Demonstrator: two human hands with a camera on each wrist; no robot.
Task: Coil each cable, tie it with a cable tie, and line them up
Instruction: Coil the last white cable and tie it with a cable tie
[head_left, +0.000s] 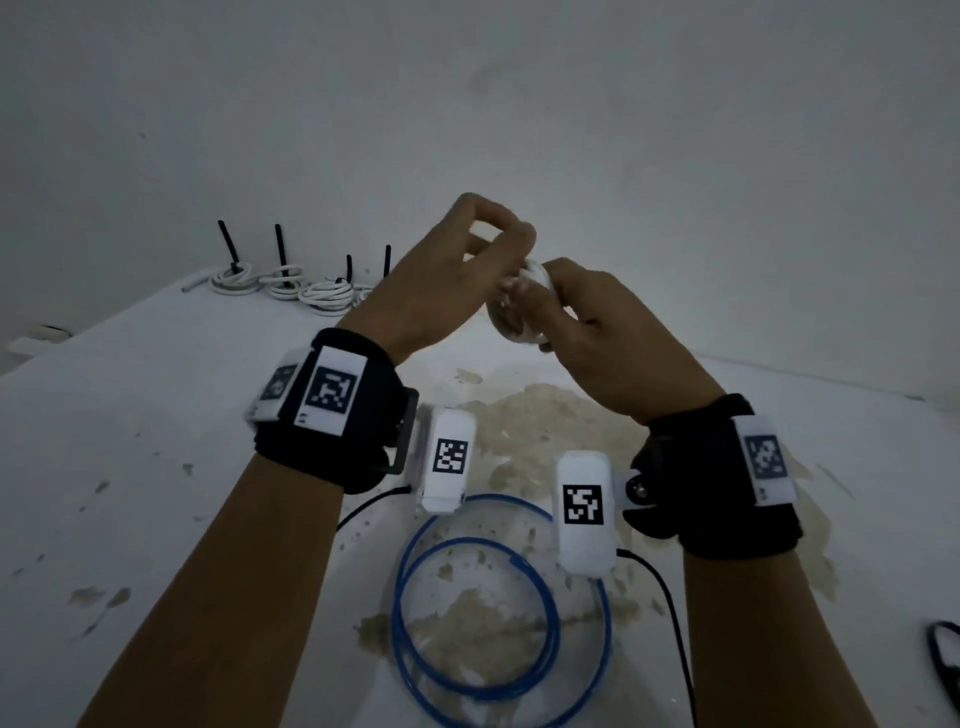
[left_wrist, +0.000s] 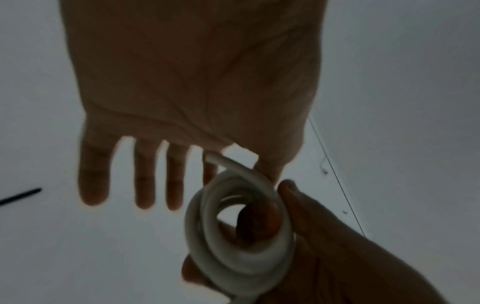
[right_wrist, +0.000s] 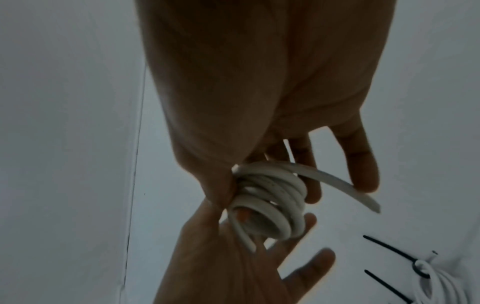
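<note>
Both hands are up off the surface (head_left: 156, 467) in the head view, meeting around a small white cable coil (head_left: 524, 306). The right hand (head_left: 597, 332) grips the coil, fingers curled round its loops; the left hand (head_left: 447, 275) is just beside it with thumb and forefinger arched over the top. Beyond the left hand, tied white coils (head_left: 291, 288) lie in a row, their black cable ties (head_left: 280, 249) sticking up. Below the wrists a blue cable (head_left: 498, 613) lies looped on the surface, between the forearms.

Over to the left wrist view: left hand (left_wrist: 192, 86) with three fingers (left_wrist: 144, 185) hanging straight and spread, while forefinger and thumb close in at the free end of the white cable coil (left_wrist: 239, 230). Whether they pinch that end, I cannot tell. The right hand (left_wrist: 337, 257) clasps the coil from below, a fingertip poking through its centre.

Right wrist view now: right hand (right_wrist: 259, 102) pinching the white cable coil (right_wrist: 270, 201), one loose end jutting past its fingers. The left hand (right_wrist: 233, 257) lies flat-fingered under the coil, touching it. Off past it, tied white coils (right_wrist: 436, 283) with black cable ties (right_wrist: 387, 248).
</note>
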